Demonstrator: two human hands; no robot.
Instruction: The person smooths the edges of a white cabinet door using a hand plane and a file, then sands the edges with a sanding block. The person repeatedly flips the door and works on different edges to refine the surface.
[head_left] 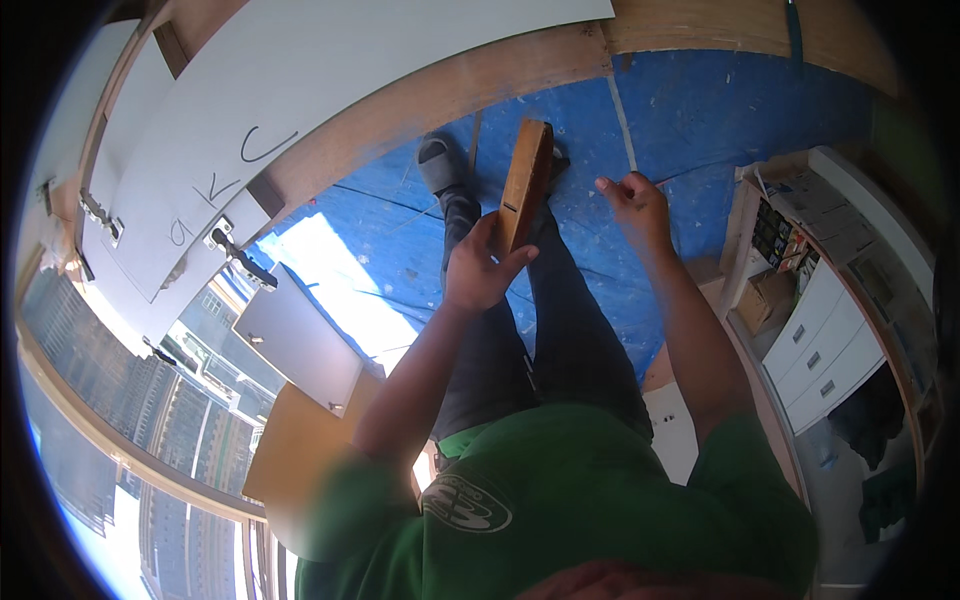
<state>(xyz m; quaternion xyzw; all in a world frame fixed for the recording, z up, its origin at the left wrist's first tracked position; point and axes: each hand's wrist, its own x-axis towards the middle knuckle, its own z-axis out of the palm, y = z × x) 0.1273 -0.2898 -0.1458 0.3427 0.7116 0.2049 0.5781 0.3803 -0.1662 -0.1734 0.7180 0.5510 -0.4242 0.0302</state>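
Note:
Held out in front of my legs is a long wooden hand plane (524, 180), with its narrow dark slot facing up toward me. My left hand (480, 265) is closed around its near end, the thumb along the right side. To the right of the plane and apart from it, my right hand (638, 210) hovers over the blue floor sheet (690, 125) with its fingers curled in. A tiny reddish tip shows beside those fingers; what it belongs to is too small to make out.
A large white panel (350, 60) with pencil-like marks lies on a wooden frame (450, 90) ahead and left, with black clamps (240, 260) on its edge. Windows line the left. White drawers (815, 350) and shelves stand right. My feet, one in a grey slipper (440, 165), are on the sheet.

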